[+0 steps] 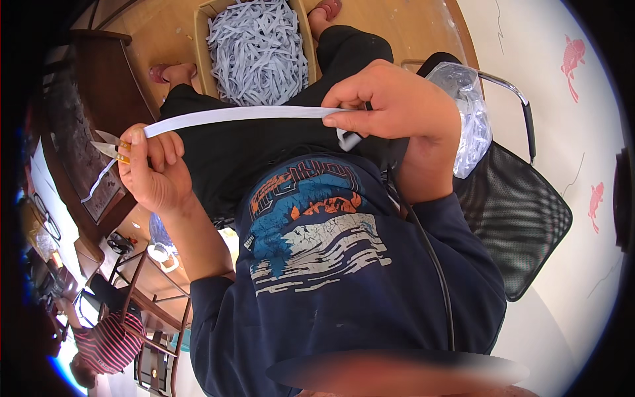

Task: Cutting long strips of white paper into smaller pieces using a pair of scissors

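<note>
A white elastic band (238, 115) stretches across above my lap between my hands. My left hand (156, 173), palm up, pinches one end between thumb and fingers and also holds small scissors with yellow handles (110, 148), their blades apart and pointing left. A thin, wavy white tail (99, 181) hangs beyond that hand. With thumb and fingers, my right hand (402, 106) grips the band's other end; a small black piece and a loose white end (349, 141) show beneath. Many cut whitish strips (258, 54) fill a cardboard box (202, 54) between my legs.
A clear plastic bag of white strips (469, 124) lies on a black mesh chair (516, 223) at right. Dark wooden furniture (106, 74) stands at left. Lower left are a plastic jug (163, 252), a wooden chair frame (149, 297) and a person in a striped shirt (111, 342).
</note>
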Demonstrator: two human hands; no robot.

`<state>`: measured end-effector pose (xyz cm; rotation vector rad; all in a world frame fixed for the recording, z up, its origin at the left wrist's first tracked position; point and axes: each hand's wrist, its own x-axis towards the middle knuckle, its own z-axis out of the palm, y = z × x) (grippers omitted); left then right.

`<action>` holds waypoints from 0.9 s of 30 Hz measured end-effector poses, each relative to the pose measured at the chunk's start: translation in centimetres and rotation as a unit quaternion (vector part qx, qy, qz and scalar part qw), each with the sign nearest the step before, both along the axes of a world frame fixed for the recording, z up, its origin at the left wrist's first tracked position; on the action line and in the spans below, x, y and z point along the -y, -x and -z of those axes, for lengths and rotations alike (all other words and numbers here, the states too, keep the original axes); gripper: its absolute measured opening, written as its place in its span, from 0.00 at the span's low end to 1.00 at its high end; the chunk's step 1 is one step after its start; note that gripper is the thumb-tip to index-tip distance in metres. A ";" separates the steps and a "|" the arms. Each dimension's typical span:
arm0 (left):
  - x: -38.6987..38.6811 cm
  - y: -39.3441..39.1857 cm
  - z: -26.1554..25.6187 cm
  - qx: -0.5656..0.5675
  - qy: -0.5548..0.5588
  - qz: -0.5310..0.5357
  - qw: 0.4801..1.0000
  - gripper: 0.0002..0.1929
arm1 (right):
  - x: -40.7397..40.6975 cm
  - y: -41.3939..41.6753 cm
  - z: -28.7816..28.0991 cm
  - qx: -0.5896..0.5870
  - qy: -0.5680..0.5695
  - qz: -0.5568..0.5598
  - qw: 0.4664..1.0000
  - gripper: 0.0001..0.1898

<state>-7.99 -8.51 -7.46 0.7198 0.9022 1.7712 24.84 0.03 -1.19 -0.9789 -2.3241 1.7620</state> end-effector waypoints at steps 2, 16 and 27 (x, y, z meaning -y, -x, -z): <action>-0.2 0.0 0.3 0.000 0.008 0.001 1.000 0.08 | 0.0 0.2 0.0 -0.024 -0.040 -0.012 0.999 0.05; -0.5 0.5 2.1 0.001 0.050 -0.023 0.999 0.08 | 0.1 0.6 0.0 -0.026 -0.024 -0.022 0.999 0.06; -0.5 0.5 2.0 -0.004 0.048 -0.039 0.998 0.07 | 0.1 0.8 0.1 -0.006 -0.023 -0.021 0.999 0.06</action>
